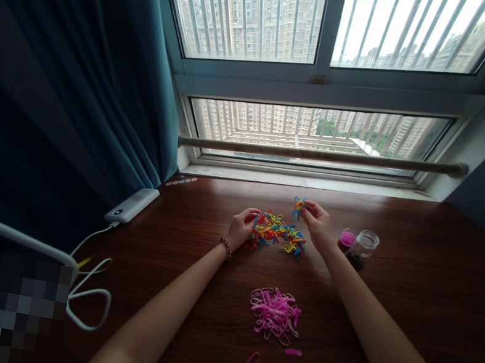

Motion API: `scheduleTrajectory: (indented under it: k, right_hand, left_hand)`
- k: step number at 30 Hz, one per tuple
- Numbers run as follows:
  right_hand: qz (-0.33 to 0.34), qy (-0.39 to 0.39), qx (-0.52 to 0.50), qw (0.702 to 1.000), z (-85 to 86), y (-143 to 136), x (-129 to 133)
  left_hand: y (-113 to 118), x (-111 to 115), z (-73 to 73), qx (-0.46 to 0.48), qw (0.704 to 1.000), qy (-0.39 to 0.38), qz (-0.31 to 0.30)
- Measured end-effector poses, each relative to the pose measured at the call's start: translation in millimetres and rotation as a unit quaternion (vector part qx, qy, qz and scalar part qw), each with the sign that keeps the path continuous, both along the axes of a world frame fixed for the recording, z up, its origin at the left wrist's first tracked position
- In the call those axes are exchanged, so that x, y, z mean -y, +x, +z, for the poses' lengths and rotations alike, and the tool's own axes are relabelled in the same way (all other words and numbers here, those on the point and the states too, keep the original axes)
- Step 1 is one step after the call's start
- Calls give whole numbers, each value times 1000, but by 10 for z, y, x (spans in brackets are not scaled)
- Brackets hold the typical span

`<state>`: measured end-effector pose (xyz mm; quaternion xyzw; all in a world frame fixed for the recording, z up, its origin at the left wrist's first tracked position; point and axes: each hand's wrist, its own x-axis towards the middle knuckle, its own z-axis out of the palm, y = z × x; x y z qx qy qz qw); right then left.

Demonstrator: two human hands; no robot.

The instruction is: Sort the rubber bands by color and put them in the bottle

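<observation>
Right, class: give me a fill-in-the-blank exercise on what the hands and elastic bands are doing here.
1. The right hand lifts a small bunch of bands above the ____ pile.
2. The pile nearest the camera is all ____.
3. The beaded bracelet sits on the ____ wrist.
4. The glass jar stands ____ its lid.

Missing words: multicoloured; pink; left; without

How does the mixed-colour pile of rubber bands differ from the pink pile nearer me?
The mixed-colour pile holds red, yellow, blue and orange bands; the pink pile is all pink. The mixed-colour pile lies between the left hand and right hand, which lifts a few bands; the pink pile lies untouched, with two strays beside it. Both rest on the wooden table.
</observation>
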<state>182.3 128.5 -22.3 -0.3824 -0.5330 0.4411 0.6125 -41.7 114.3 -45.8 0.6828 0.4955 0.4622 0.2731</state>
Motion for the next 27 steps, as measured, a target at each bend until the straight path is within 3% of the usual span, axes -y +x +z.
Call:
scheduleTrajectory:
  k: [8,14,21,27]
  right_hand:
    - [95,24,25,995,103,-48,116]
    - [69,35,85,993,169,-49,147]
    - [69,27,141,987,251,-88,217]
    - [-23,30,228,973,310,-114,273]
  left_hand:
    - [-6,46,45,-35,999,24,-23]
    - [-10,-3,-9,12,1000,11,-21]
    - [-31,-17,-7,-5,1000,12,22]
    - [-83,-26,1,-39,998,32,46]
